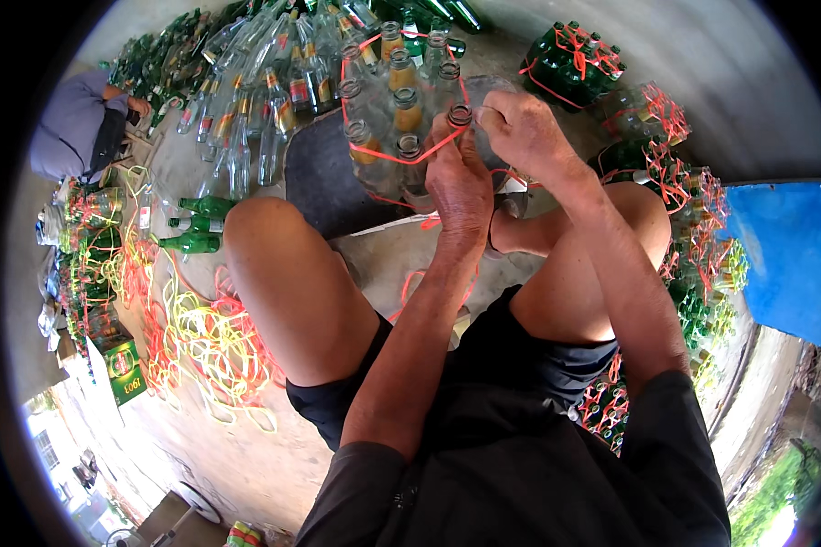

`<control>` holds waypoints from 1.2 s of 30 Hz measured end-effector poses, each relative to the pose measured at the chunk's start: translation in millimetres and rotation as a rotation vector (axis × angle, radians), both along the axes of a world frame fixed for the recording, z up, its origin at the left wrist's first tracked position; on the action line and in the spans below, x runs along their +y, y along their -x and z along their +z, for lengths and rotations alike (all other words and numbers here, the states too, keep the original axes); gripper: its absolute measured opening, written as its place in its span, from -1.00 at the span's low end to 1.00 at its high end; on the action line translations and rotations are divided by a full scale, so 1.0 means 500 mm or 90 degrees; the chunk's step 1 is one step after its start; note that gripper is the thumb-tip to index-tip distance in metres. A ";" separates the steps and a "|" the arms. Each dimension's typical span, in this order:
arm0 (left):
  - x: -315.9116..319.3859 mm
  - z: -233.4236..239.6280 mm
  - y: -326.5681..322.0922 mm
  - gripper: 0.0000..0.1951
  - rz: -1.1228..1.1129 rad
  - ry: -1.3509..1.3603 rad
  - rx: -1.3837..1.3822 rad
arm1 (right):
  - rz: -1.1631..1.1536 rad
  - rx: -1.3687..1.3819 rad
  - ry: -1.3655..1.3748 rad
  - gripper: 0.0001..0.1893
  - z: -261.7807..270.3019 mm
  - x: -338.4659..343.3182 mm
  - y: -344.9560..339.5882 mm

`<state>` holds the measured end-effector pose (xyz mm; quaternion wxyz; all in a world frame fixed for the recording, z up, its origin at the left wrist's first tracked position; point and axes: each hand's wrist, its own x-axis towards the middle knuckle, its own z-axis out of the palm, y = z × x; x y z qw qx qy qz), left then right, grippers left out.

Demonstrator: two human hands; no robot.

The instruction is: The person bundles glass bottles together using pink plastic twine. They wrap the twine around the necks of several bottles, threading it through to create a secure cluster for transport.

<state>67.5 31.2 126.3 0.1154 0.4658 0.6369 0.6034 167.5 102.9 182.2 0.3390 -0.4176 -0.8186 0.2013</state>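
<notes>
A cluster of several clear glass bottles stands upright on a dark, low board between my knees. Around the outer necks runs a loop of red plastic strap. With its fingers about the neck of the near right bottle, my left hand is at the place where the strap crosses. My right hand is curled just right of that same neck, fingertips pinched together. Whatever lies between those fingertips is hidden. More red strap passes low around the cluster and trails below my right hand.
Many loose clear bottles lie beyond the board. Green bottles lie by my left knee, near tangled red and yellow strap. Strapped bottle bundles stand along the right wall. Another person sits at far left.
</notes>
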 end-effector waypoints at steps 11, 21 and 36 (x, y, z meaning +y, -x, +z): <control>0.001 -0.005 -0.007 -0.71 -0.086 0.019 -0.089 | -0.107 0.029 -0.046 -0.95 -0.014 -0.093 0.018; -0.012 -0.008 0.002 -0.57 -0.158 0.056 -0.168 | -0.117 0.024 -0.016 -0.98 -0.002 -0.150 0.009; -0.101 -0.063 0.019 -0.55 -0.157 0.102 -0.103 | -0.105 0.091 0.061 -0.95 -0.025 -0.205 -0.004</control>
